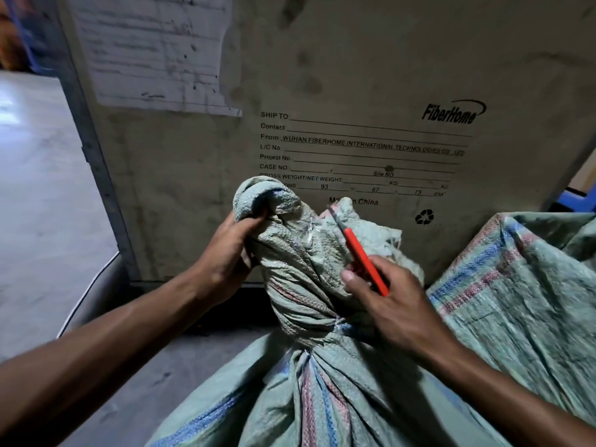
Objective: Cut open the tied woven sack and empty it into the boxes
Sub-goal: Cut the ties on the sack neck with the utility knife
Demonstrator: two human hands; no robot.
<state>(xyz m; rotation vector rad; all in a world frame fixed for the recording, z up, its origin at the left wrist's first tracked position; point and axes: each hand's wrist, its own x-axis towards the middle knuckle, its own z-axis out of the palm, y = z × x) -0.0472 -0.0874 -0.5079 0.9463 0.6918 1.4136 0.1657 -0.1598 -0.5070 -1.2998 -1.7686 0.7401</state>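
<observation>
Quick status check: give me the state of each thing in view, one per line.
Woven sack: neck tied shut, not yet cut.
Left hand: grips the bunched sack top.
Right hand: holds the red cutter.
Red cutter: tip at the neck.
Second sack: lying beside.
Cardboard box: upright behind.

A large cardboard carton (338,91) is standing upright on the grey concrete floor (42,188), showing printed shipping fields, a FiberHome logo (451,112) and a recycling symbol (424,217). A worn white paper sheet (151,50) is sticking to its upper left face. A blue object (577,200) is showing at the carton's right edge, too hidden to identify.
</observation>
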